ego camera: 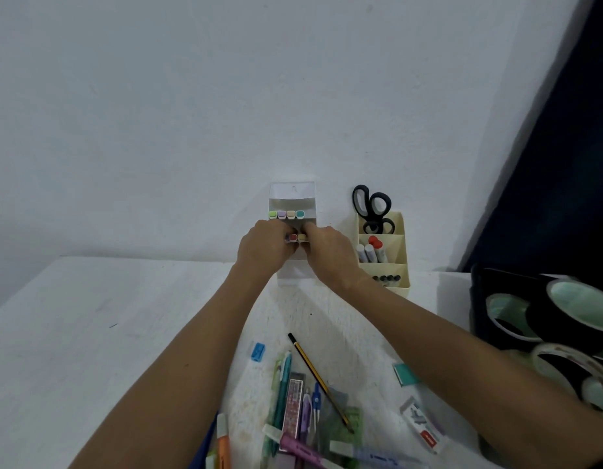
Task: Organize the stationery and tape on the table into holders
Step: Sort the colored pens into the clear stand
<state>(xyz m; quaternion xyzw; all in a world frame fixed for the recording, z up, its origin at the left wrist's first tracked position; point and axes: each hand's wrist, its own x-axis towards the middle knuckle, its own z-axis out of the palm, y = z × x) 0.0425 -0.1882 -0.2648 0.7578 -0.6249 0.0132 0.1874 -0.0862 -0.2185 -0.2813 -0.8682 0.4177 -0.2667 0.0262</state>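
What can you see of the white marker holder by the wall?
The holder is white, looks like plastic, tiered, and stands upright against the wall at the table's back edge. Its upper tier holds four pastel markers side by side, caps out. Both hands, left and right, cover the lower tier, fingers on more markers there. A cream organizer stands to its right.

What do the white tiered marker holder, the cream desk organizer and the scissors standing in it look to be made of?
White tiered holder: seems to be thin matte card or plastic sheet, with flat folded-looking panels; unclear which.
Cream organizer: likely moulded plastic, with smooth, evenly coloured walls and rounded edges.
Scissors: black handle loops with a slight sheen, probably plastic; the blades are hidden inside the compartment.
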